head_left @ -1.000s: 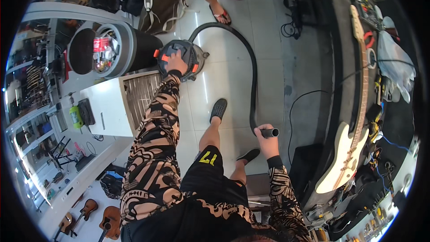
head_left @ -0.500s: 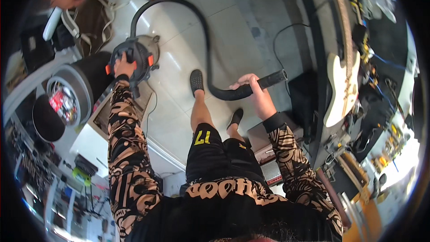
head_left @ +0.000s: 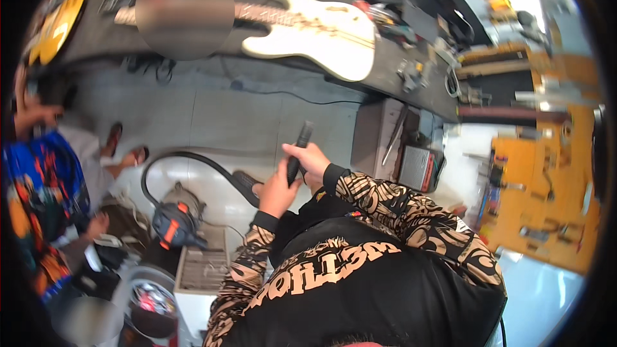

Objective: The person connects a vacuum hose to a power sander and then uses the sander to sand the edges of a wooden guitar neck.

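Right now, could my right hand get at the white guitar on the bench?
Probably not: the right hand holds the black hose, and tiled floor lies between it and the bench bearing the white guitar. Letting go and stepping nearer would likely be needed first.

Vacuum cleaner (head_left: 183,228): matt plastic is seen.
Floor (head_left: 257,125) around it: glossily tiled.
Guitar body (head_left: 321,33) right of it: smoothly finished.

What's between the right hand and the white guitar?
In the head view, from right hand to white guitar: the black hose tip, tiled floor, a thin dark cable, then the workbench edge.
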`<state>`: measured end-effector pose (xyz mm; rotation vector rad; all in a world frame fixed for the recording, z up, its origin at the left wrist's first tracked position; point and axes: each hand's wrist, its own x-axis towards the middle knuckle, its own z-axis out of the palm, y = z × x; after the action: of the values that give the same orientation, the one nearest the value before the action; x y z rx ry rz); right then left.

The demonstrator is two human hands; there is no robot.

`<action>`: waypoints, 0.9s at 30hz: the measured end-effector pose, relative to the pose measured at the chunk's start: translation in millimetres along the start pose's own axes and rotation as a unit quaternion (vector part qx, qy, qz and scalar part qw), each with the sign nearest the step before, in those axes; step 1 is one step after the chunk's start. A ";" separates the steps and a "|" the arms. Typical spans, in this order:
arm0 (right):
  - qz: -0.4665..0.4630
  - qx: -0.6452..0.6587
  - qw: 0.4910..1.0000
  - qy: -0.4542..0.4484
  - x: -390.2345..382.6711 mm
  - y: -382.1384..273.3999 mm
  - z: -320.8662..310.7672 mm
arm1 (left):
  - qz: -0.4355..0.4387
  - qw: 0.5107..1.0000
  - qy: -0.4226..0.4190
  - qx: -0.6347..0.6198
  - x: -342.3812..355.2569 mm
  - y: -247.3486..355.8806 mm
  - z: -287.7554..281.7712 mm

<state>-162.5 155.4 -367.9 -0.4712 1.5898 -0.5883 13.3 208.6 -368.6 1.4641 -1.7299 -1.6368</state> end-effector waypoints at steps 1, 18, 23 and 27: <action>-0.029 0.048 0.997 0.053 2.0 -0.1 -26.9 | 0.001 1.000 -0.020 0.020 1.3 21.3 11.4; -0.146 0.307 0.912 0.230 72.0 -25.4 -411.4 | -0.059 0.981 -0.151 -0.109 192.4 257.9 183.2; -0.136 0.245 0.954 0.105 116.6 -44.4 -471.3 | -0.074 0.990 -0.115 -0.034 244.3 271.9 230.9; -0.098 0.282 0.954 0.042 104.9 -58.5 -476.6 | -0.059 0.993 -0.089 -0.054 254.1 260.6 266.8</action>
<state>-649.3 90.7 -387.4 -0.1720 1.3799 -1.1835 -417.4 87.0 -310.4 1.4320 -1.6419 -1.9446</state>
